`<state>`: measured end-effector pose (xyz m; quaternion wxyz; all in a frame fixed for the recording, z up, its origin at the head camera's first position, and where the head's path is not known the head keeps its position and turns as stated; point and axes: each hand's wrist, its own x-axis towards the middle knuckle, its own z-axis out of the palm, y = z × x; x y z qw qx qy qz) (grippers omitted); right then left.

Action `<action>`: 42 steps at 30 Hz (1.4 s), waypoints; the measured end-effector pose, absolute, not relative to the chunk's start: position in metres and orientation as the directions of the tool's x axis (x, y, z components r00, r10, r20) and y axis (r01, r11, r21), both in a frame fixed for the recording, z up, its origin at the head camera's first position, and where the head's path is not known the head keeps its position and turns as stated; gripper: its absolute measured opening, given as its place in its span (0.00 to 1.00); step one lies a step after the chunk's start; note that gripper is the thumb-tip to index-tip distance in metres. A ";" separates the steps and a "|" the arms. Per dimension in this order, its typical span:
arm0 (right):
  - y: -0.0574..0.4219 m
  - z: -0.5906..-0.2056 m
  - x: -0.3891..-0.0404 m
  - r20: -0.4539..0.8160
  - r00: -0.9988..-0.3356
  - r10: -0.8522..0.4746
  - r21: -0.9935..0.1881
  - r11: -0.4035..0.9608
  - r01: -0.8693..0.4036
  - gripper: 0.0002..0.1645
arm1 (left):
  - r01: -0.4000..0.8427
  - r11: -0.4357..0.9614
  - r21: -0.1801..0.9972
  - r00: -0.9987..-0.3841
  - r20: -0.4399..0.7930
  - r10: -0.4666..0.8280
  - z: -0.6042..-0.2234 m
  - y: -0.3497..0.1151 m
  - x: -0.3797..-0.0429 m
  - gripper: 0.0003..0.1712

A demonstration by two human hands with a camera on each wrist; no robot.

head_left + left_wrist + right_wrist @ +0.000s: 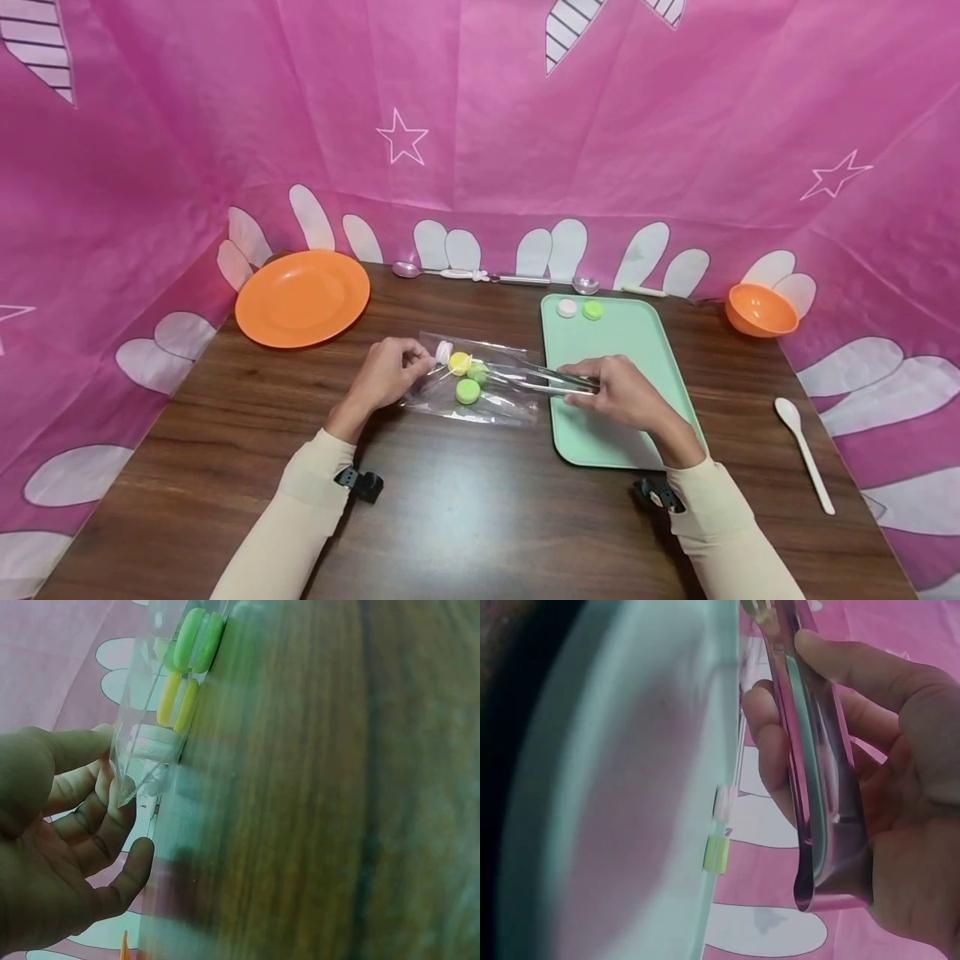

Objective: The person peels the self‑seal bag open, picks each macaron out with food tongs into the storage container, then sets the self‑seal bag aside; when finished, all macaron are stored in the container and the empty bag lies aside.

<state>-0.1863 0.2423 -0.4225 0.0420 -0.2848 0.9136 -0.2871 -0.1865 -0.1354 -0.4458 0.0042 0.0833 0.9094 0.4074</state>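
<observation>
A clear plastic bag (491, 410) lies flat on the table, with a white macaron (444, 352), a yellow macaron (460, 363) and green macarons (468, 392) inside. My left hand (386, 372) pinches the bag's closed left end between thumb and fingers. In my right hand (618, 390) I hold metal tongs (829, 802) over the mint green tray (622, 442). Their arms reach left into the bag's mouth, up to the upper green macaron; through the shiny plastic I cannot tell whether they clamp it. On the tray's far end sit a pink macaron (567, 308) and a green macaron (592, 310).
At the back left is an orange plate (303, 298); an orange bowl (762, 311) stands at the back right. A white spoon (804, 454) lies at the right. Along the back edge lie a spoon (407, 269) and a ladle (585, 285), against a pink cloth backdrop (480, 108).
</observation>
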 end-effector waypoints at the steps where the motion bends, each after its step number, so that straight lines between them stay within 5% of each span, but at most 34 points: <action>1: 0.242 -0.423 -0.186 0.085 -0.836 -0.541 -0.544 0.678 -0.494 0.20 | 0.148 0.652 0.743 -0.986 0.059 0.157 -0.446 -0.135 -0.187 0.06; 18: 0.284 -0.417 -0.167 0.051 -0.902 -0.429 -0.592 0.715 -0.373 0.19 | 0.124 0.650 0.750 -0.989 0.041 0.141 -0.448 -0.134 -0.188 0.07; 25: 0.336 -0.403 -0.169 -0.081 -0.979 -0.186 -0.635 0.767 -0.093 0.27 | 0.132 0.660 0.740 -0.989 0.051 0.141 -0.449 -0.135 -0.187 0.07; 32: 0.376 -0.406 -0.192 -0.208 -0.978 0.013 -0.652 0.744 0.149 0.34 | 0.126 0.661 0.740 -0.989 0.044 0.140 -0.448 -0.137 -0.186 0.07; 42: 0.386 -0.412 -0.203 -0.287 -0.953 0.100 -0.641 0.719 0.269 0.34 | 0.124 0.658 0.743 -0.990 0.043 0.137 -0.446 -0.136 -0.185 0.08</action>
